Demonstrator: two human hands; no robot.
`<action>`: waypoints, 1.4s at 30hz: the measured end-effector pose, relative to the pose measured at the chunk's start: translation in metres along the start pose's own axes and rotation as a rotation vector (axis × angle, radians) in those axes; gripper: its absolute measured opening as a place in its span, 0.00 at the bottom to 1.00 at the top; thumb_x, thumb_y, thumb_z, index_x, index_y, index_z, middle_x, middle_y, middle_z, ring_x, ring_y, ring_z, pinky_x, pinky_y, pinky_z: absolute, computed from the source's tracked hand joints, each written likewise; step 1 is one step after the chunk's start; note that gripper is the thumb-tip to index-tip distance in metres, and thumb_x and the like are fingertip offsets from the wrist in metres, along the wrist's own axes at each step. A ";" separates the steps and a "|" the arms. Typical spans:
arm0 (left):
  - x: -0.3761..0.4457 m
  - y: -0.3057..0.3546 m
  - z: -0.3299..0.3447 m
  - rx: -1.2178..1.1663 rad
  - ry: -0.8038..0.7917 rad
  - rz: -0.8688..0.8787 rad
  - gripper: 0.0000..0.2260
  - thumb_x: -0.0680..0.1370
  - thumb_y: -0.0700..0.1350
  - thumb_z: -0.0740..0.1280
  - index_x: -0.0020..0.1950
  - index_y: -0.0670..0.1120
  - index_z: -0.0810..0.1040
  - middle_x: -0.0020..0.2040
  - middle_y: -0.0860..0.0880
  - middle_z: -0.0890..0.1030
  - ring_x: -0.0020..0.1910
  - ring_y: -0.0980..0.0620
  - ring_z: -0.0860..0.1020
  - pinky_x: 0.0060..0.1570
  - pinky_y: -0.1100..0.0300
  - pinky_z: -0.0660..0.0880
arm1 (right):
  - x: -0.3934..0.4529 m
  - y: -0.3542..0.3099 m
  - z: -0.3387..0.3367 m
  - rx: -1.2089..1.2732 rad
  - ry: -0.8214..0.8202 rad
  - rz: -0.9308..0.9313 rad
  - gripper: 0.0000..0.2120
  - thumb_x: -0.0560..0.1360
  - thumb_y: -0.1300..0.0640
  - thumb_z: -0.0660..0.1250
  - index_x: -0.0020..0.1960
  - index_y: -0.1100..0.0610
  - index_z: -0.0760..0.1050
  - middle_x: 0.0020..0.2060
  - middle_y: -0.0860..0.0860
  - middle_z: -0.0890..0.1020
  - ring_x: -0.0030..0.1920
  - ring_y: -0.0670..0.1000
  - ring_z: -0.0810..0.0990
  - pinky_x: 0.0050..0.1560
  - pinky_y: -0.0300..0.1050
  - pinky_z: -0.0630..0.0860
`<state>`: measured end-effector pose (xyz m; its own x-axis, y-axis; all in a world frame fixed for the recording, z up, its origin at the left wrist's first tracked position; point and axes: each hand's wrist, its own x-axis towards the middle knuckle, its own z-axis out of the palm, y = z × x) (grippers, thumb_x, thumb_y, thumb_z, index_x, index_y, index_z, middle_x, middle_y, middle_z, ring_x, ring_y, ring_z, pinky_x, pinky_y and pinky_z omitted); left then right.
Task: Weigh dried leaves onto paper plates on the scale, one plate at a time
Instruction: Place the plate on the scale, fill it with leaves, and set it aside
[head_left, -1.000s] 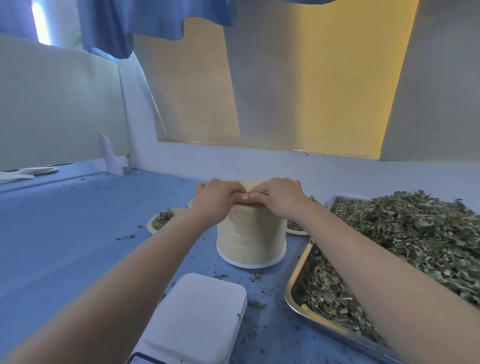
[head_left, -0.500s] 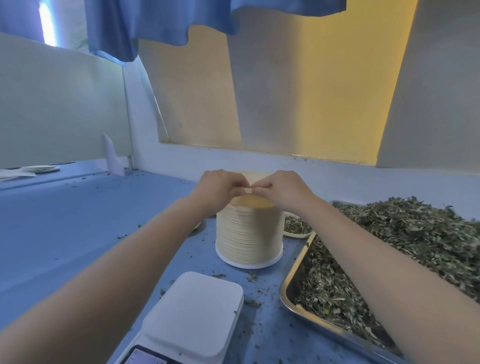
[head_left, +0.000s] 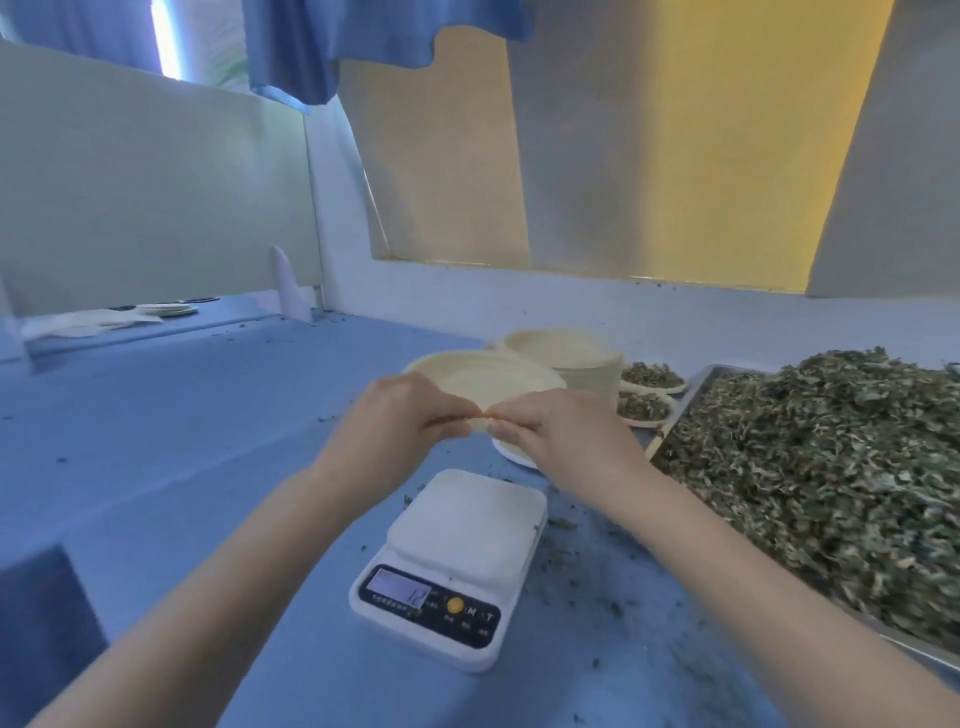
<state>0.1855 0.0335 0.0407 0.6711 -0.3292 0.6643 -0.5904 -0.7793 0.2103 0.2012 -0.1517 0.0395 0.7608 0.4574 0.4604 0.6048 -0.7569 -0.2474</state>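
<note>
I have my left hand and right hand pinching one paper plate at frame centre, clear of the stack. The scale below sits bare; two filled plates wait centre-right, so this portion remains unweighed.

My left hand and right hand are bare, with no gloves, rings or watch on them. Both my forearms are uncovered as far as the bottom edge; no sleeve shows.
</note>
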 end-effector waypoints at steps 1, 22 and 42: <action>-0.013 -0.001 0.005 -0.015 -0.010 -0.008 0.04 0.73 0.41 0.71 0.44 0.46 0.86 0.35 0.46 0.82 0.38 0.51 0.75 0.39 0.57 0.69 | -0.007 -0.002 0.010 -0.011 -0.031 -0.006 0.12 0.80 0.49 0.59 0.51 0.51 0.80 0.44 0.48 0.82 0.46 0.50 0.77 0.45 0.46 0.69; -0.066 -0.009 0.035 -0.140 -0.017 -0.219 0.07 0.76 0.44 0.68 0.52 0.51 0.84 0.42 0.63 0.79 0.42 0.68 0.74 0.49 0.76 0.64 | -0.035 -0.003 0.057 0.145 -0.043 0.083 0.15 0.79 0.45 0.57 0.58 0.47 0.79 0.54 0.41 0.82 0.58 0.45 0.75 0.64 0.48 0.65; -0.079 -0.033 0.039 -0.365 0.252 -0.670 0.10 0.79 0.45 0.63 0.42 0.58 0.78 0.44 0.61 0.80 0.46 0.63 0.77 0.39 0.77 0.68 | -0.025 -0.002 0.071 0.353 0.024 0.212 0.09 0.78 0.49 0.63 0.51 0.47 0.82 0.47 0.39 0.83 0.42 0.29 0.73 0.43 0.21 0.65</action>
<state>0.1695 0.0645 -0.0471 0.8388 0.3110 0.4469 -0.2368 -0.5308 0.8137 0.1975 -0.1283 -0.0318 0.8740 0.2943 0.3866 0.4821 -0.6247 -0.6143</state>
